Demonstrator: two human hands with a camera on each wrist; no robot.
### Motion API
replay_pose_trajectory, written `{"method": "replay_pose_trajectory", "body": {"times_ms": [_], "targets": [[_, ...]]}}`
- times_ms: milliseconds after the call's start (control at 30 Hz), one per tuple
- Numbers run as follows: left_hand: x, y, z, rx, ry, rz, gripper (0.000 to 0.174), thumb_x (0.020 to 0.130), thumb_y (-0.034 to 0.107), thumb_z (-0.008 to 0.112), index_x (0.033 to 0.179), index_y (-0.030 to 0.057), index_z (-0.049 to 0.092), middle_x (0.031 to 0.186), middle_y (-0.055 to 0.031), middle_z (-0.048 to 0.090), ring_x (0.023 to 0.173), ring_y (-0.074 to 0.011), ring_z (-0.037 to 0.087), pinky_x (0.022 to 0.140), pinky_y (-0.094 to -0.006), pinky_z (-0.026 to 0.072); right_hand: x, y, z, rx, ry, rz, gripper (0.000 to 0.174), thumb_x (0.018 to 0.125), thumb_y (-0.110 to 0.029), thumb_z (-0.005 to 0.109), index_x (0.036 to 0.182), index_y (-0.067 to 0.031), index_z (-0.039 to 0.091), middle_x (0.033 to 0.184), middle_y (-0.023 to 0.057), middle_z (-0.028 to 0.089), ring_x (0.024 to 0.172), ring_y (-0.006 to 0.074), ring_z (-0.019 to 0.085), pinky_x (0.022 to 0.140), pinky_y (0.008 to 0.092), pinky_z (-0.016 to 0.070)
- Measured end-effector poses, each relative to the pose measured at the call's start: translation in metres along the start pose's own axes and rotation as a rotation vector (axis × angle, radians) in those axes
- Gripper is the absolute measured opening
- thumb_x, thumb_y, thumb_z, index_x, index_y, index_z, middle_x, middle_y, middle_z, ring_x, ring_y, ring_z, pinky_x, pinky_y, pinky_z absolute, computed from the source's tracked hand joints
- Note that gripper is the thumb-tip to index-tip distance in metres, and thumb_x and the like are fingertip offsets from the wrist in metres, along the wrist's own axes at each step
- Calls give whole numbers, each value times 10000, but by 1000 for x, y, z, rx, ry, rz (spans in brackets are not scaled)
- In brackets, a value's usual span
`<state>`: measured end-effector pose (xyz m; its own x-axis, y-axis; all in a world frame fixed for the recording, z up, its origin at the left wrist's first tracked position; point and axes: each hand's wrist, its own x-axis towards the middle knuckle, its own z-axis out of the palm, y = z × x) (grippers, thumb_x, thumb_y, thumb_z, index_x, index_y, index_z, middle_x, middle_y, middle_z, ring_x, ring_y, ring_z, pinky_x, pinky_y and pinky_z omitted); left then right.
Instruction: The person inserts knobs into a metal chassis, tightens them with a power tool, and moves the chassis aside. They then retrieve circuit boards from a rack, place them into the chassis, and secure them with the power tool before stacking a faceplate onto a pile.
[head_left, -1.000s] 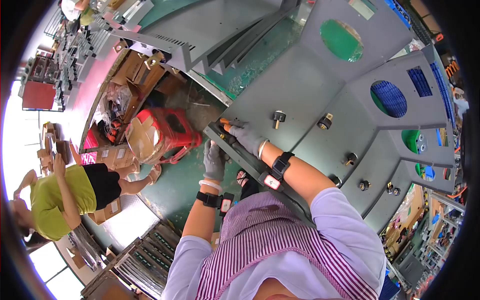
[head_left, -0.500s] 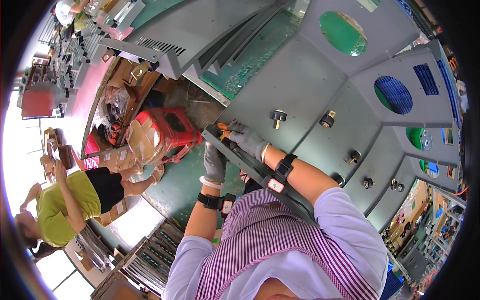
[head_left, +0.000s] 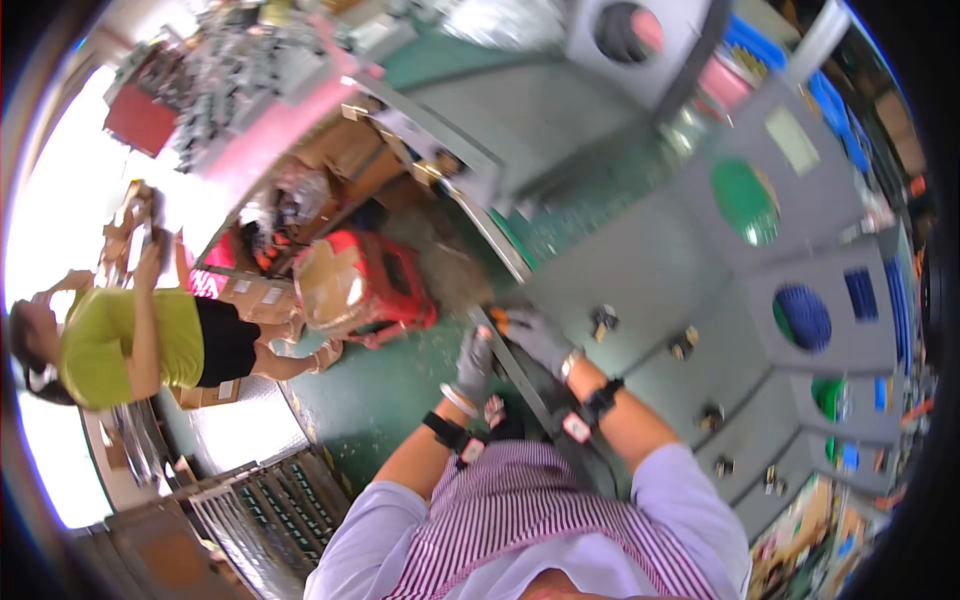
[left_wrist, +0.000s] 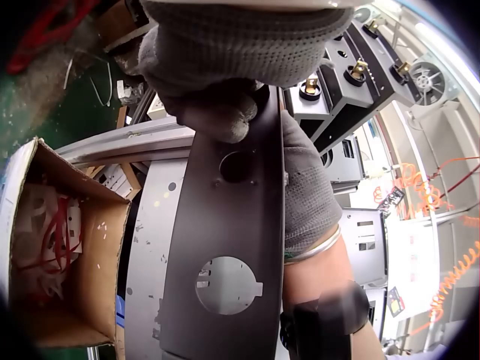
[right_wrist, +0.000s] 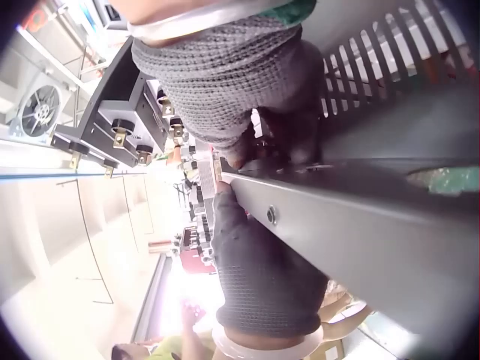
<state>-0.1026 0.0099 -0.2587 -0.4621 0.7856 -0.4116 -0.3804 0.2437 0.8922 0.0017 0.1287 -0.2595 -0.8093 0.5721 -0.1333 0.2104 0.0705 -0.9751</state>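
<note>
Grey-gloved left hand (left_wrist: 232, 56) bends its fingers against a dark-grey metal panel with round holes (left_wrist: 225, 206); grey-gloved right hand (left_wrist: 307, 191) flanks its other side, as if bracing. Shadow hides whether either clamps anything. Past the right hand: round black brass-tabbed fittings (left_wrist: 356, 73).

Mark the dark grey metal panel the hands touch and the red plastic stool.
Dark grey metal panel (left_wrist: 231, 225), left wrist view: face between round holes.
Red plastic stool (head_left: 373, 286), head view: red side.
</note>
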Motion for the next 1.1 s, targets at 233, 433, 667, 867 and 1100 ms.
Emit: {"method": "replay_pose_trajectory", "body": {"times_ms": [233, 433, 667, 867, 1100], "targets": [[-10, 21, 12, 283, 174, 56, 524, 891, 470, 438, 1174, 29, 453, 849, -48, 560, 682, -113, 511, 580, -259, 422, 2, 0, -13, 155, -90, 222, 332, 796, -211, 584, 1070, -24, 605, 1027, 141, 628, 945, 230, 590, 863, 306, 435], [-1, 5, 5, 326, 151, -82, 586, 871, 528, 406, 1185, 36, 458, 1088, -228, 547, 1056, -336, 506, 901, -371, 379, 10, -7, -21, 144, -115, 226, 302, 789, -132, 587, 1069, -21, 607, 995, 86, 644, 909, 148, 588, 832, 269, 445], [1, 0, 2, 222, 70, -106, 569, 881, 516, 406, 1167, 26, 453, 1004, -187, 570, 954, -274, 545, 833, -356, 419, 8, -23, -21, 363, -121, 296, 266, 780, -83, 600, 1038, -25, 623, 970, 56, 645, 870, 115, 580, 806, 259, 457], [-6, 16, 6, 159, 44, -154, 558, 881, 505, 419, 1159, 22, 459, 974, -179, 573, 908, -259, 550, 795, -345, 428, 21, -4, -15, 59, -52, 396, 305, 816, -227, 589, 1040, -20, 599, 877, 61, 639, 731, 133, 589, 633, 254, 479], [-10, 23, 11, 326, 155, 8, 560, 879, 505, 419, 1154, 20, 464, 987, -191, 572, 917, -271, 550, 800, -347, 426, 13, -29, -23, 327, -131, 440, 316, 845, -302, 558, 996, -25, 581, 721, 23, 601, 586, 119, 568, 481, 251, 445]]}}
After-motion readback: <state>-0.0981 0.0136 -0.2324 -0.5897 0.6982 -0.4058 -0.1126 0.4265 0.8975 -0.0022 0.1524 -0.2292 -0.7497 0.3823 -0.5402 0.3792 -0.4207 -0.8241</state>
